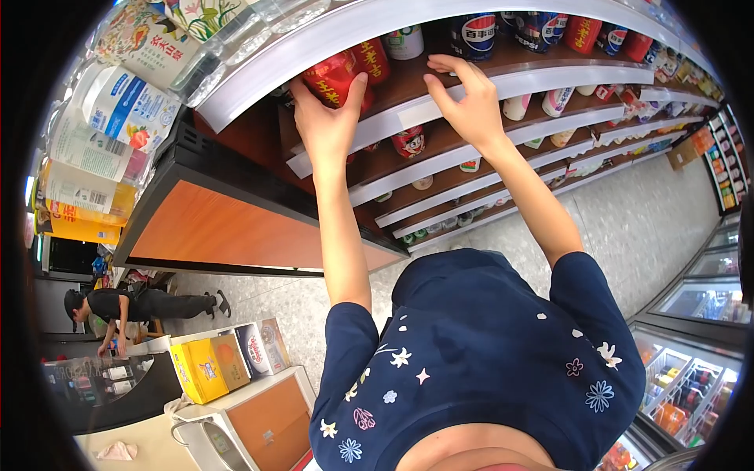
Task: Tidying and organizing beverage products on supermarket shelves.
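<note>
My left hand [327,126] is wrapped around a red drink can [336,73] at the left end of an upper shelf, thumb on one side and fingers on the other. Right beside it stands another red can [372,59], then a white can [404,42] with a coloured print. My right hand [469,106] is at the front lip of the same shelf [406,88], with thumb and fingers spread and nothing visible between them. Just beyond its fingertips is a dark blue Pepsi can [473,36]. Part of the left fingers is hidden behind the held can.
Lower shelves hold more drinks, including a red can with a cartoon face [409,141]. Large bottles [132,106] line the left end. A person [141,303] bends over a counter at left, near cartons [200,370]. Glass-topped freezers [686,377] stand at right.
</note>
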Demonstrator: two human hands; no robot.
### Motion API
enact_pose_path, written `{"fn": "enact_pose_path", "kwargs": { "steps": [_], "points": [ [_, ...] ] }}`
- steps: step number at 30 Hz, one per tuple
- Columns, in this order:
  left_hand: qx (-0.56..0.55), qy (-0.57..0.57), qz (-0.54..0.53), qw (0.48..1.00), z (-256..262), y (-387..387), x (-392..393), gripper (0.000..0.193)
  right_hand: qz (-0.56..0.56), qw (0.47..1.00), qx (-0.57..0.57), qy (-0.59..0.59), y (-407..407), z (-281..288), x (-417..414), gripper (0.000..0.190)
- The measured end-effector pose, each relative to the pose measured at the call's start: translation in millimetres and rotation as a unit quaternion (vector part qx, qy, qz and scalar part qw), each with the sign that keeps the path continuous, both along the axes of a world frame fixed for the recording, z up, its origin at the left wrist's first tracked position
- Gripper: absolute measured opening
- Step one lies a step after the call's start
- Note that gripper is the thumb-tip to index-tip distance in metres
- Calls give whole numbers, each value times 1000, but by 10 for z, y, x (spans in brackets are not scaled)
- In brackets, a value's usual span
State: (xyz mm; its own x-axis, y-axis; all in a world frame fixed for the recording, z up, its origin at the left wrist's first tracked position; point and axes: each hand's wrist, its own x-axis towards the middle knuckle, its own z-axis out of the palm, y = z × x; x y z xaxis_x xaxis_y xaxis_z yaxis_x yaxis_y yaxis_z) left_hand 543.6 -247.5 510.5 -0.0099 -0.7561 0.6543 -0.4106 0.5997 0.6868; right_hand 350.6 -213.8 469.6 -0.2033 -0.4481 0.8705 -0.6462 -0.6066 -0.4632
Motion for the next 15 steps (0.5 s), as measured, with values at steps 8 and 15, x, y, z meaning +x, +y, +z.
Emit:
{"fn": "enact_pose_path", "kwargs": {
  "steps": [8, 15],
  "points": [
    [-62, -21, 123, 990, -7, 84, -348, 84, -21, 998, 31, 58, 416, -509, 24, 11],
    [-93, -23, 47, 994, -64, 35, -715, 86, 7, 991, 124, 59, 670, -870, -5, 9]
  ]
}}
